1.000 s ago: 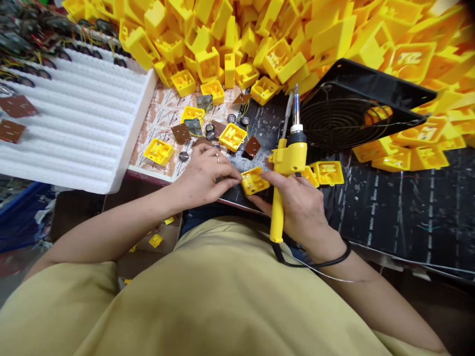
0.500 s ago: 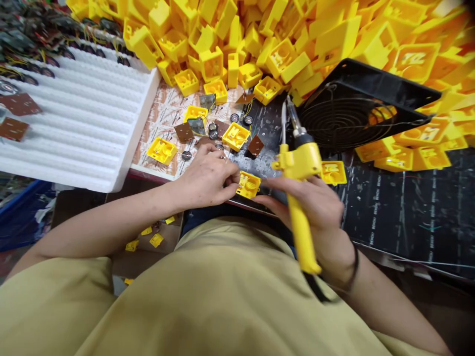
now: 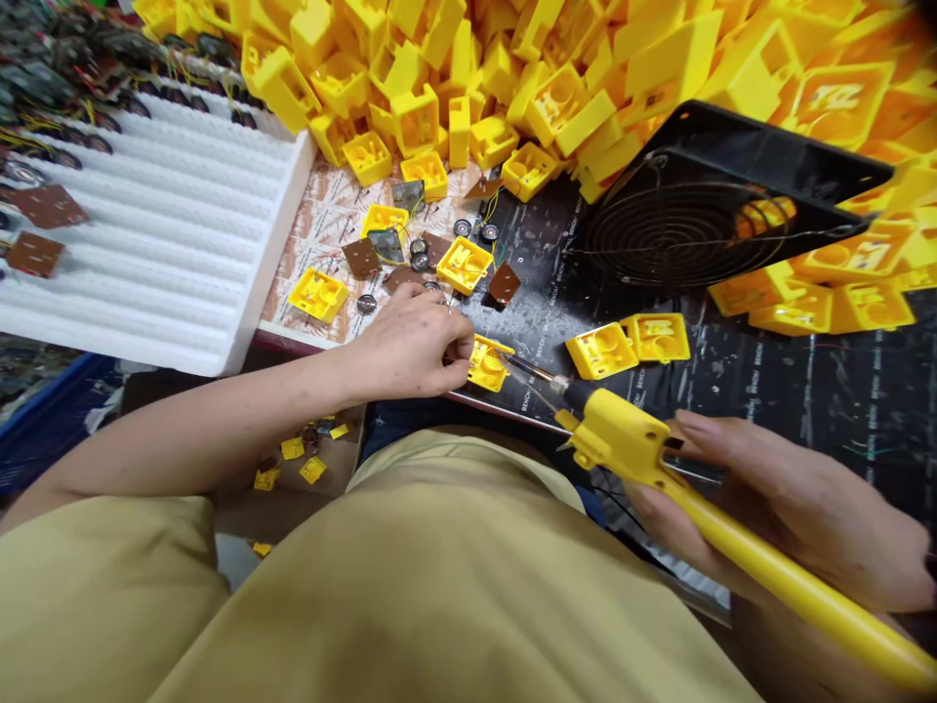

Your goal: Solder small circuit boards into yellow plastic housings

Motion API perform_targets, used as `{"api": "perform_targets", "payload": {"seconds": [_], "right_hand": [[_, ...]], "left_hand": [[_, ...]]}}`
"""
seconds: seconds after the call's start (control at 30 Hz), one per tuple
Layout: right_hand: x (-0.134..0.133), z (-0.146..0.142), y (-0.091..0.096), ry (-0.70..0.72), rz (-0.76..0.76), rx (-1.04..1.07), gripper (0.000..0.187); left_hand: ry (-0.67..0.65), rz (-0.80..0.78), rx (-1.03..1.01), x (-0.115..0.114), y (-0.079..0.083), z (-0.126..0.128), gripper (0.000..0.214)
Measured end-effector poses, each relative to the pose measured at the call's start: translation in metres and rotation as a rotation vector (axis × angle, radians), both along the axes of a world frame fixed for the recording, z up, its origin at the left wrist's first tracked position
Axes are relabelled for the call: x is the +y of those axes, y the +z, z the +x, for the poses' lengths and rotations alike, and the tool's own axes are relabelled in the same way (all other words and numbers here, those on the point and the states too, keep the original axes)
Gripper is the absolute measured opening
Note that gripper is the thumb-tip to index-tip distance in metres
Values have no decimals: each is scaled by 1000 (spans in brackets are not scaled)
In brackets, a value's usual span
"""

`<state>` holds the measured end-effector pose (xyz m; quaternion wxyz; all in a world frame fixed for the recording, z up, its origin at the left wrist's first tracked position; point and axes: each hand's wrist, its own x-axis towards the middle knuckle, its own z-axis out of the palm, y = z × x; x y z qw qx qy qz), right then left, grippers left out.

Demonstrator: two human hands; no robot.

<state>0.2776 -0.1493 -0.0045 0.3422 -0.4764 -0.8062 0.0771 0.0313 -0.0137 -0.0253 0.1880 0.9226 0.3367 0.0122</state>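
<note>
Closed on the left side of a small yellow plastic case (image 3: 489, 367), my left hand (image 3: 417, 344) steadies it at the table's front edge. My right hand (image 3: 776, 498) is wrapped round a yellow soldering iron (image 3: 630, 434) with a solder feed. The iron points left, its metal tip reaching the case's interior; whether it touches a part inside I cannot tell. Just behind the left hand lie small round speakers (image 3: 420, 256), brown circuit boards (image 3: 361, 259) and another open yellow case (image 3: 464, 266).
Yellow cases (image 3: 417, 122) are heaped along the back. A black fan (image 3: 680, 220) with a wire guard stands at right, near two loose cases (image 3: 601, 351). A ridged white foam tray (image 3: 183, 225) at left carries wired boards and speakers.
My right hand has turned the soldering iron from upright to pointing left, its tip now at the case. A loose yellow case has appeared at right on the table. My left hand stays put.
</note>
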Motion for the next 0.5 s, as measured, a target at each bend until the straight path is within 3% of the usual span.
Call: {"api": "perform_targets", "payload": {"seconds": [0.17, 0.3, 0.5], "right_hand": [[3, -4, -7, 120, 10, 64, 36], [5, -7, -8, 124, 46, -5, 8], [12, -12, -6, 208, 94, -12, 13]], "left_hand": [[15, 27, 50, 2, 1, 4, 13], [11, 11, 64, 4, 0, 5, 11], [-26, 7, 60, 8, 0, 6, 12]]}}
